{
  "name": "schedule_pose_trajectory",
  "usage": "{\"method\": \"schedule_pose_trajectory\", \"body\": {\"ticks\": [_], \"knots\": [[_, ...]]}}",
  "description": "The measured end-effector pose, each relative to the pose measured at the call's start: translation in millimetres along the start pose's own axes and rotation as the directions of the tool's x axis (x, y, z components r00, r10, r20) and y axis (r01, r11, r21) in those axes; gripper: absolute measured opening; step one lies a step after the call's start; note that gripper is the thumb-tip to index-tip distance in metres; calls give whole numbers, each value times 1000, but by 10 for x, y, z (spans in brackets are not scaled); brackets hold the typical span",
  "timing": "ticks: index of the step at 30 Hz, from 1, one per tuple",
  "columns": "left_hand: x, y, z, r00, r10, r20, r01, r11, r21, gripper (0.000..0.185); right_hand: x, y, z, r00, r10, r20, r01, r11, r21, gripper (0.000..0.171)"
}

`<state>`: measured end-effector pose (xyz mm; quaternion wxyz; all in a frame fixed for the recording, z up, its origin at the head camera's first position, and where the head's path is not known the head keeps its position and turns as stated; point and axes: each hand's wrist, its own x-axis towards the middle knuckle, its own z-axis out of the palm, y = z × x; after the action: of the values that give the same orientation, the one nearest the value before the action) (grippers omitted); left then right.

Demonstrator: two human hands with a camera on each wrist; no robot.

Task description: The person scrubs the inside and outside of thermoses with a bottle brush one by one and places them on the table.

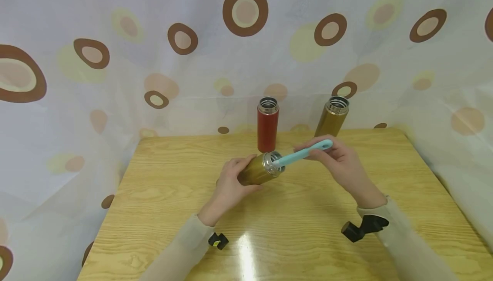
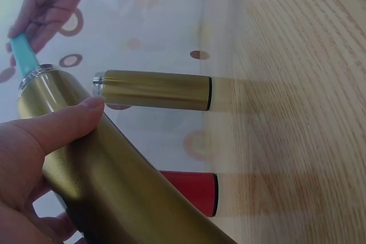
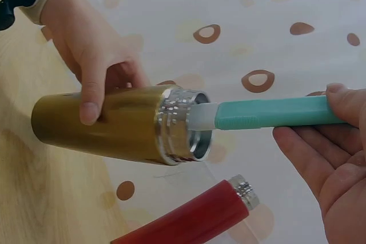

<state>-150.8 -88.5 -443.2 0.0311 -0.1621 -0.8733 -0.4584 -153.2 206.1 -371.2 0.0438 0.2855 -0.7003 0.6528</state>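
Observation:
My left hand [image 1: 230, 182] grips a gold flask [image 1: 257, 170] tilted on its side above the table, its open steel mouth [image 3: 191, 124] facing right. My right hand [image 1: 340, 157] pinches the teal handle of a bottle brush [image 1: 304, 153], whose pale front end [image 3: 203, 116] is pushed into that mouth. The brush head inside is hidden. In the left wrist view my thumb [image 2: 63, 123] lies along the gold flask [image 2: 114, 187], and the right hand [image 2: 48, 1] holds the teal brush [image 2: 23, 55] beyond it.
A red flask [image 1: 267, 123] and a second gold flask [image 1: 332, 117] stand open-topped at the back of the wooden table [image 1: 292, 212]. A curtain with brown circles [image 1: 245, 10] surrounds the table. Black wrist mounts [image 1: 363, 226] sit on both sleeves.

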Motion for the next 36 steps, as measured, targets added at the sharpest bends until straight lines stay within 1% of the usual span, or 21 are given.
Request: {"method": "schedule_pose_trajectory", "body": {"ticks": [2, 6, 10, 14, 17, 22, 26, 31, 36], "knots": [[-6, -2, -9, 1000, -9, 3, 9, 1000, -1, 81, -4, -26, -28, 1000, -12, -24, 12, 1000, 14, 16], [-21, -2, -36, 1000, -25, 3, 25, 1000, -11, 82, -10, -67, -75, 994, -61, -91, 64, 998, 23, 17], [-20, -10, -58, 1000, -29, -5, 29, 1000, -7, 82, -14, -73, -99, 989, -91, -116, 96, 995, 36, 18], [-4, -17, -61, 1000, -22, 2, 22, 1000, 6, 83, -21, -65, -104, 986, -97, -134, 105, 993, 53, 18], [7, -23, -60, 1000, -13, 4, 13, 1000, 14, 83, -28, -65, -104, 981, -79, -178, 91, 994, 61, 19], [29, -45, -77, 1000, 15, -4, -15, 1000, 27, 82, -34, -47, -92, 970, -61, -236, 92, 988, 120, 20], [26, -74, -105, 999, 46, -16, -45, 998, 46, 81, -24, -27, -89, 967, -81, -243, 126, 976, 177, 17], [21, -91, -135, 998, 59, -32, -56, 993, 103, 81, -5, -24, -87, 962, -83, -261, 151, 956, 252, 17], [12, -114, -154, 996, 75, -41, -68, 987, 146, 81, -3, -28, -84, 956, -72, -284, 153, 949, 275, 18]]}}
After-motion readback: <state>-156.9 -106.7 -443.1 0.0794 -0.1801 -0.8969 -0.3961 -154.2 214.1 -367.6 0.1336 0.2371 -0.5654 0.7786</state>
